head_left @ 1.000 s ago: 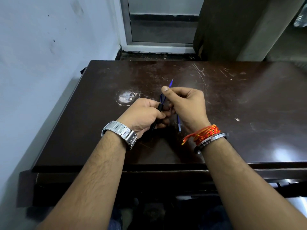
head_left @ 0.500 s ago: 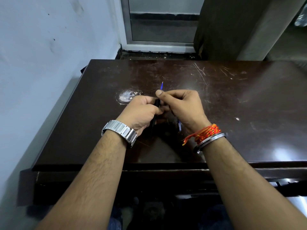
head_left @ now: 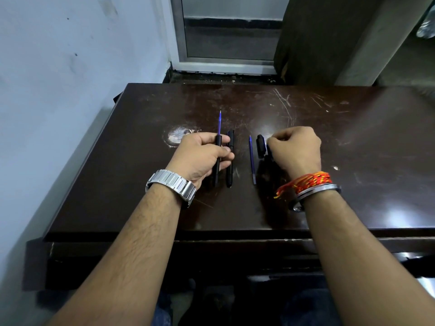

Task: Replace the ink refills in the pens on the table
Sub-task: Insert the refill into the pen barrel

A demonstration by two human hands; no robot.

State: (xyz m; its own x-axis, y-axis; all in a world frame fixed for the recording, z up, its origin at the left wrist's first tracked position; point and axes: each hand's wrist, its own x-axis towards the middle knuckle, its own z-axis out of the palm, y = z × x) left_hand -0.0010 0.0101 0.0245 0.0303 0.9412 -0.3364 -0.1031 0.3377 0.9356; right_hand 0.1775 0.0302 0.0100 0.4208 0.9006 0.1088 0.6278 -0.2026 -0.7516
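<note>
A dark brown worktop (head_left: 353, 184), scratched and glossy, fills the middle of the view, its far edge against a pale wall and a metal-framed door sill, with a worn pale patch (head_left: 177, 137) on its surface; every place below is given from that patch. Over the worktop, just to the right of the patch, the left hand (head_left: 202, 158) is curled shut around a black pen barrel (head_left: 217, 161), thumb and fingers pinching it so that it runs lengthwise away from the person, and a blue ink refill (head_left: 219, 123) sticks out of the barrel's far end, its tip pointing toward the wall. On that wrist sits a silver metal watch band (head_left: 171, 184). Far to the right of the patch the right hand (head_left: 295, 149) is closed into a loose fist resting low on the worktop, its fingertips drawn together on a short black pen piece (head_left: 260, 147) that lies beside the knuckles; whether it is actually gripped or only touched cannot be told. That wrist wears red and orange threads (head_left: 310, 181) and a steel bangle (head_left: 317, 190). Between the two hands, a second black pen (head_left: 230, 161) lies flat on the worktop just right of the left hand's fingers, parallel to the held barrel. Further right of the patch, close to the black pen piece, a loose blue refill (head_left: 251, 158) lies flat and alone, also running lengthwise away from the person
</note>
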